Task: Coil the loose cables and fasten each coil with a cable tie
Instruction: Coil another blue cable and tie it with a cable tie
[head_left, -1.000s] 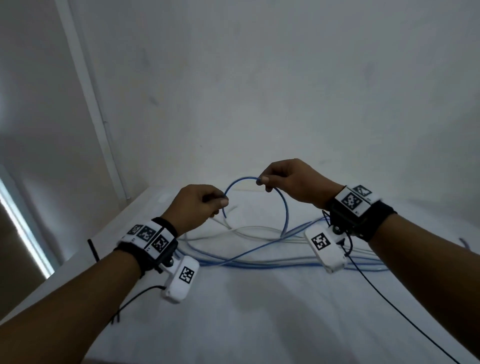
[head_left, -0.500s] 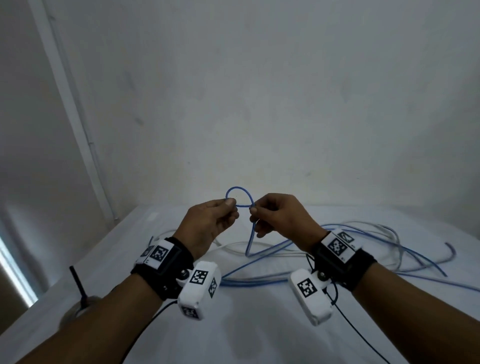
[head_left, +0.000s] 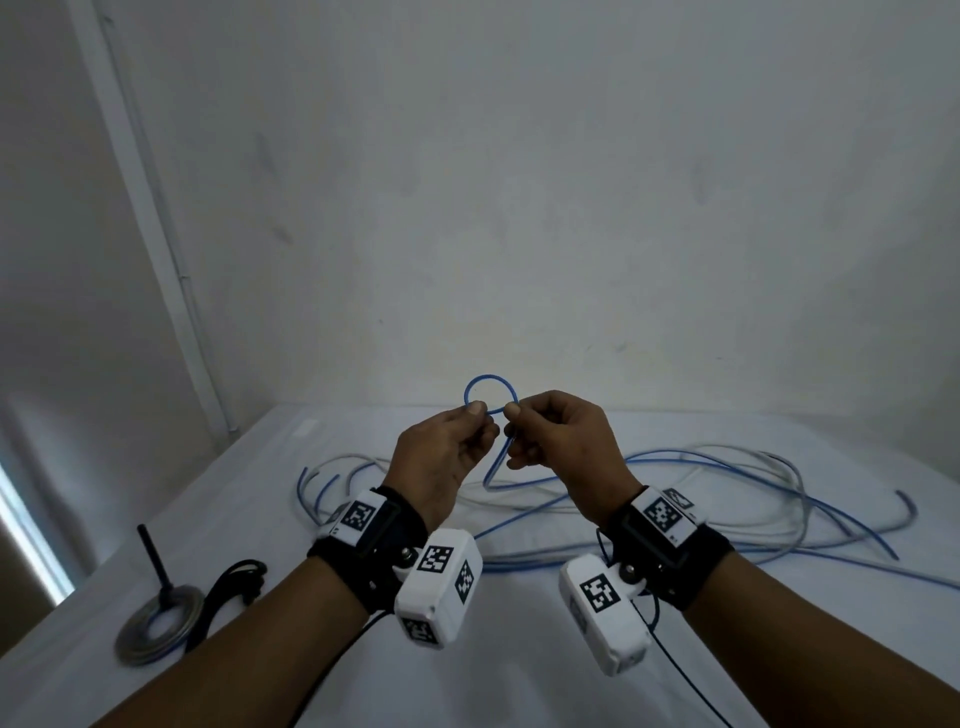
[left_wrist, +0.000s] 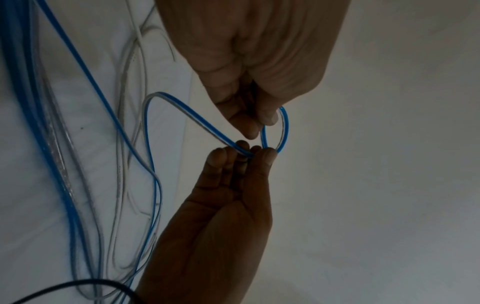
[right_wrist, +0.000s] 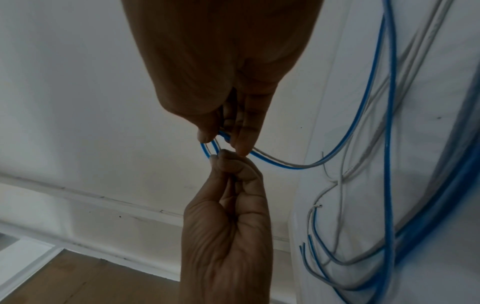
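I hold both hands up in front of me, above a table draped in a white cloth (head_left: 363, 691). My left hand (head_left: 441, 457) pinches a thin blue cable (head_left: 488, 378) between thumb and forefinger, and my right hand (head_left: 558, 441) pinches the same cable just beside it, so the two sets of fingertips nearly touch. Above my fingers the cable forms one small round loop standing upright. Below my right hand the cable drops down toward the cloth and runs off into the rest of its length.

From my left wrist camera, the loop (left_wrist: 284, 127) shows as blue with a pale stripe, crossing itself where my fingers meet. From my right wrist camera, the same small loop (right_wrist: 207, 149) sits between my two pinches, with its tail curving away to the right.

Behind my hands, a loose sprawl of blue and grey cables (head_left: 727, 499) lies spread across the cloth, with several cut ends pointing up at the left. Near the table's left edge stand a round metal base with a short black post (head_left: 158, 608) and a bundled black cord (head_left: 234, 584).

I judge the work barely begun: only the first small turn exists, most cable lies uncoiled, and no fastened coil shows. I cannot pick out any cable tie in these views.
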